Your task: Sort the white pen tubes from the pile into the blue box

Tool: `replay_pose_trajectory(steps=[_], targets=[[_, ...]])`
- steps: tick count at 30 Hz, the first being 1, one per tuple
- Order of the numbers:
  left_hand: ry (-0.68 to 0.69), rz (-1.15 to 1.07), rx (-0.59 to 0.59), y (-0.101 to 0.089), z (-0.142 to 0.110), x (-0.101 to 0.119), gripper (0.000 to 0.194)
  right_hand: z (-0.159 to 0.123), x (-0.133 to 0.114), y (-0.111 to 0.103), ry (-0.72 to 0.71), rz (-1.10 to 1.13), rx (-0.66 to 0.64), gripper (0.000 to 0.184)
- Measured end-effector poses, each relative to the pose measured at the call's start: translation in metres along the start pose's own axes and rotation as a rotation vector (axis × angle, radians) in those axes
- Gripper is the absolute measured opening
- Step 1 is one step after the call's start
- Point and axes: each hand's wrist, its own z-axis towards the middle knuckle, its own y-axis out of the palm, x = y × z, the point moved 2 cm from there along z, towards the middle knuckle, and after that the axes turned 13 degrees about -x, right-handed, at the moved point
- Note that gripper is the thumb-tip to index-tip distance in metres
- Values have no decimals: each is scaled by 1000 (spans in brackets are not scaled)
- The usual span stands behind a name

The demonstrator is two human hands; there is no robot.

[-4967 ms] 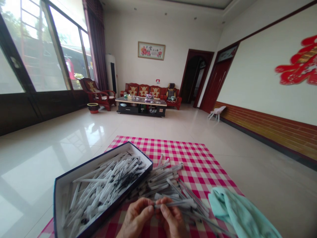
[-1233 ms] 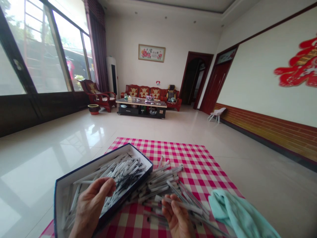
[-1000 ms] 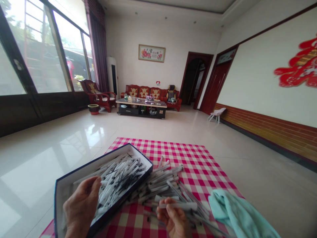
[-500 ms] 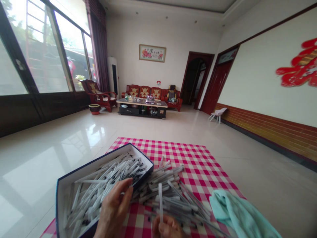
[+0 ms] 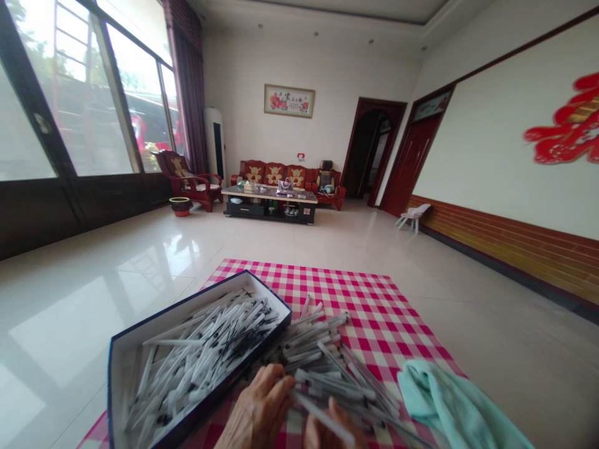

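A whitish, translucent pen (image 5: 322, 416) slants between my two hands, low in the view. My right hand (image 5: 333, 430) is closed around its nearer part, though the frame edge cuts off much of that hand. At the pen's far end, my left hand (image 5: 260, 399) has its fingers curled and pinched together; the fingertips are partly hidden. Just beyond both hands lies a loose pile of similar pens (image 5: 322, 349), several with dark tips. To the left stands a shallow white box with a dark blue edge (image 5: 196, 411), filled with more pens (image 5: 206, 358).
A pink-and-white checked cloth (image 5: 374, 312) covers the work surface. A mint-green towel (image 5: 444, 399) lies crumpled at the right. Farther off across the tiled floor (image 5: 355, 240) are a low table (image 5: 266, 207), a red wooden sofa (image 5: 276, 171) and a small chair (image 5: 412, 215).
My left hand has moved right, from the box's edge to the pen in my right hand. That pen has tipped from upright to a slant.
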Motion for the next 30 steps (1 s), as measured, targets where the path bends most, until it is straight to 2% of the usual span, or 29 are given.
replay_pose_trajectory(steps=[2, 5, 7, 10, 12, 15, 17, 20, 24, 27, 28, 30], targets=[[-19, -25, 37, 7, 1, 0, 22, 6, -2, 4, -53, 110, 34, 49], [-15, -63, 84, 17, 2, 2, 26, 12, -8, 5, -269, 98, 164, 24], [2, -52, 98, 21, 0, 6, 28, 11, -10, 2, -355, -17, 284, 31], [28, 1, 173, 22, -3, 13, 31, 8, -10, 0, -344, -242, 371, 32], [34, 32, 211, 23, -5, 14, 32, 6, -10, 1, -327, -375, 344, 29], [38, 62, 160, 30, -2, 12, 34, 6, -13, 3, -336, -526, 280, 24], [37, 81, 136, 36, 0, 9, 36, 8, -14, 4, -346, -618, 296, 21], [8, 134, 209, 42, 0, 3, 37, 9, -13, 4, -372, -668, 422, 24], [-2, 225, 261, 46, -1, 2, 22, 8, -12, 5, -288, -655, 584, 35], [17, 287, 401, 44, 0, 8, 31, 6, -17, 10, -246, -697, 599, 39], [22, 294, 414, 43, 1, 11, 36, 5, -20, 12, -247, -716, 590, 38], [37, 261, 359, 41, 1, 13, 40, 3, -25, 15, -254, -749, 572, 36]])
